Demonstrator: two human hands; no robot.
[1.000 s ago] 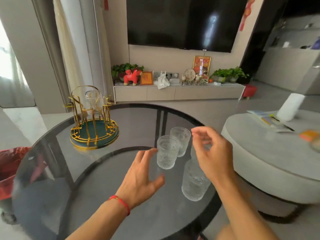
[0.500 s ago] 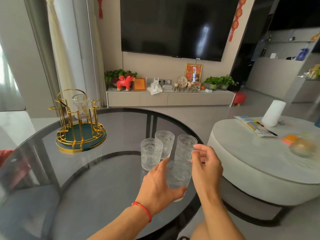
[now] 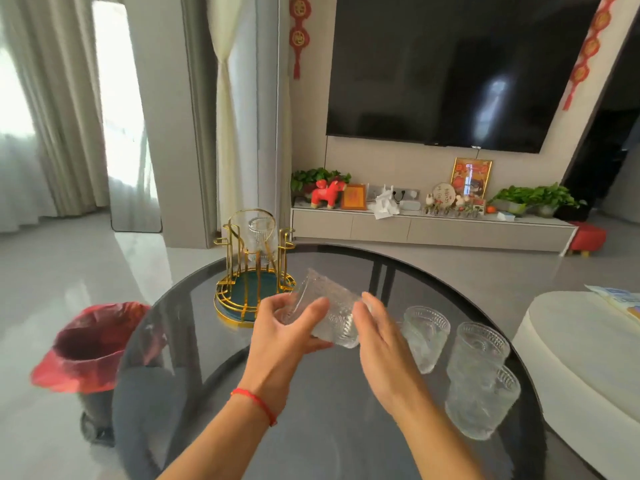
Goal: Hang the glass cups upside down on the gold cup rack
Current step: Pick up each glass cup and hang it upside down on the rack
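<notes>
While tilted, cup (image 3: 327, 311) shows no label.

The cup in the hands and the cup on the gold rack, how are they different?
The cup in the hands is tipped sideways above the table, while the cup on the gold rack hangs upside down. The held cup is gripped by the left hand, with the right hand beside it; the rack cup has nothing touching it but the rack. Both are clear patterned glass.

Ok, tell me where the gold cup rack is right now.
In the head view, the gold wire cup rack stands on the far left edge of the round dark glass table, beyond the left hand, one glass cup already hanging on it.
</notes>
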